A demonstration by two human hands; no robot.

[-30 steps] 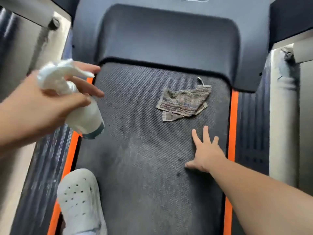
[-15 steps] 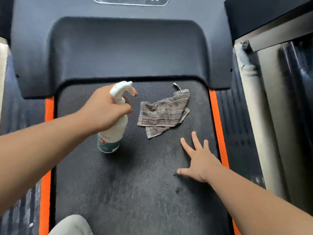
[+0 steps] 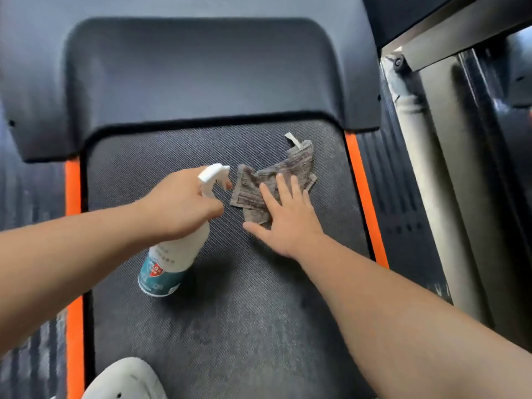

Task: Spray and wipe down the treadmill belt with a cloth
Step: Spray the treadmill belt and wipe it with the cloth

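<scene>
1. Where the woven dark belt (image 3: 236,326) meets the smooth hood (image 3: 201,82), a crumpled striped cloth (image 3: 290,165) lies on it, right of centre.
2. Right hand (image 3: 288,223) rests flat on the cloth's near edge, fingers straight and spread.
3. Left hand (image 3: 184,203) grips the neck of a white plastic bottle (image 3: 178,251), tilted, teal base down at the belt, beside the cloth.
4. Orange strips (image 3: 73,197) edge the belt; a white shoe (image 3: 126,381) shows near left.

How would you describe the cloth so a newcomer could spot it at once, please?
Find the dark treadmill belt between orange strips. Near its far end, under the right hand, lies the cloth. It is crumpled, grey-brown and striped, unlike the smooth white spray bottle the left hand grips beside it.
</scene>
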